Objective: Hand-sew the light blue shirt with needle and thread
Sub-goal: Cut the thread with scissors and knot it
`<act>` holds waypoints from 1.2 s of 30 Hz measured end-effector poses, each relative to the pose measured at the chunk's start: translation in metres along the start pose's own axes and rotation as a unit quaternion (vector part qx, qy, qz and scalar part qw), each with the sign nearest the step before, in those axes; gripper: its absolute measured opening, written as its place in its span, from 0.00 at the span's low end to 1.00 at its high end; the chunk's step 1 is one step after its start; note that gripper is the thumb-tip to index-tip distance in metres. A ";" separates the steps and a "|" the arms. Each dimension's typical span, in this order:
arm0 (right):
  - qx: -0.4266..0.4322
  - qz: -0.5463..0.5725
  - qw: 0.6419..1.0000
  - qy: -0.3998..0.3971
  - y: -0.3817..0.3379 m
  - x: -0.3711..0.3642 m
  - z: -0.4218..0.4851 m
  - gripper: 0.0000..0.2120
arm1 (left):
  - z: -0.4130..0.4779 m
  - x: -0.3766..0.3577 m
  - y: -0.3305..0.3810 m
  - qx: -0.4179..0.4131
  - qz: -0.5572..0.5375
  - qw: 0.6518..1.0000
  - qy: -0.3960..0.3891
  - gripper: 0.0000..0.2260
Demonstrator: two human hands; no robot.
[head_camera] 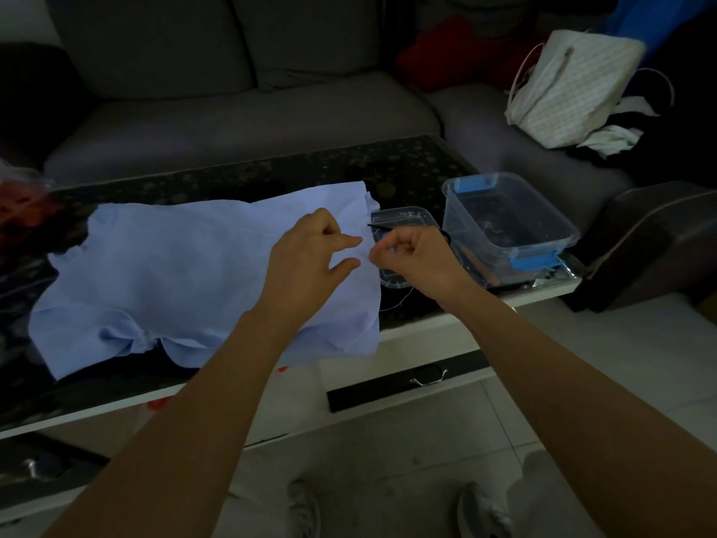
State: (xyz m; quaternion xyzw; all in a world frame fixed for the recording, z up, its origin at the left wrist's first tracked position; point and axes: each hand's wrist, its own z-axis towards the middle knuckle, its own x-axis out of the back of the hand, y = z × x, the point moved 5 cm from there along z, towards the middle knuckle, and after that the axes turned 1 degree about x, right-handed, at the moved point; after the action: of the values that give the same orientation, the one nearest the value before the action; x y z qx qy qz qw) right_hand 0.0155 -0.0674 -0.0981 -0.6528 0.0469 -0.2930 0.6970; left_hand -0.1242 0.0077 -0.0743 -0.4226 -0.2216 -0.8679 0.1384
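Lying spread on the dark table (232,180), the shirt (167,273) has both hands at its right edge. The left hand (310,262) rests on the shirt, forefinger and thumb reaching to the edge and holding a fold of it, the other fingers curled. The right hand (417,258), just beside the shirt, has curled fingers and pinches the same edge, its fingertips almost meeting the left's. No needle can be made out. A thin thread (401,300) trails just right of the shirt, under the right wrist. Right of the shirt lie a clear lid (407,217) and a clear bin (485,227). Behind the shirt stands a sofa (232,122) with a bag (574,91).
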 end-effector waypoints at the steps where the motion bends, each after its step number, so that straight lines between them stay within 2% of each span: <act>1: 0.001 -0.005 1.000 -0.005 0.000 0.000 0.000 0.05 | 0.000 0.000 0.002 -0.009 0.002 1.000 0.003 0.13; 5: -0.002 -0.013 1.000 -0.023 -0.003 -0.002 -0.002 0.04 | 0.000 -0.001 0.003 -0.004 -0.004 1.000 -0.005 0.08; 7: -0.013 -0.001 1.000 -0.026 -0.002 -0.001 -0.002 0.02 | 0.001 -0.002 -0.001 0.043 -0.035 0.998 -0.028 0.06; 9: -0.028 0.018 0.999 -0.019 -0.002 0.000 -0.002 0.02 | 0.000 -0.003 -0.005 0.111 -0.141 0.982 -0.057 0.05; 12: -0.052 0.050 0.997 -0.020 -0.002 0.000 -0.003 0.03 | -0.004 -0.006 -0.007 0.244 -0.361 0.895 -0.098 0.03; 16: -0.098 0.083 0.991 -0.038 0.005 -0.002 -0.004 0.04 | -0.011 -0.016 -0.015 0.367 -0.442 0.810 -0.116 0.01; 18: -0.098 0.079 0.990 -0.056 0.005 -0.008 -0.005 0.07 | -0.015 -0.021 -0.016 0.403 -0.479 0.773 -0.101 0.01; 20: -0.079 0.064 0.993 -0.065 0.003 -0.013 -0.006 0.08 | -0.017 -0.025 -0.012 0.409 -0.509 0.752 -0.086 0.01; 22: -0.057 0.056 0.995 -0.066 0.001 -0.015 -0.005 0.08 | -0.015 -0.026 -0.010 0.393 -0.505 0.765 -0.070 0.01; 28: -0.033 -0.010 0.997 -0.066 0.004 -0.010 0.000 0.07 | -0.008 -0.017 -0.011 0.248 -0.385 0.889 -0.015 0.07; 30: -0.031 -0.014 0.998 -0.055 0.003 -0.009 0.001 0.05 | -0.007 -0.017 -0.015 0.217 -0.342 0.914 -0.019 0.06; 33: -0.026 -0.033 0.999 -0.034 0.003 -0.006 0.004 0.04 | -0.007 -0.017 -0.018 0.171 -0.219 0.960 -0.017 0.04; 35: -0.019 -0.055 0.998 -0.035 0.001 -0.007 0.004 0.04 | -0.006 -0.015 -0.015 0.142 -0.157 0.977 -0.016 0.01; 36: -0.016 -0.066 0.997 -0.035 0.001 -0.008 0.003 0.04 | -0.005 -0.013 -0.013 0.134 -0.136 0.981 -0.017 0.02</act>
State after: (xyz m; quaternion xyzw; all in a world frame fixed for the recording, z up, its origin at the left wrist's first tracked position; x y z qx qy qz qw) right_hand 0.0111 -0.0607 -0.1008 -0.6752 -0.0159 -0.3145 0.6671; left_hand -0.1252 0.0171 -0.0911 -0.3804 -0.3938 -0.8338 0.0709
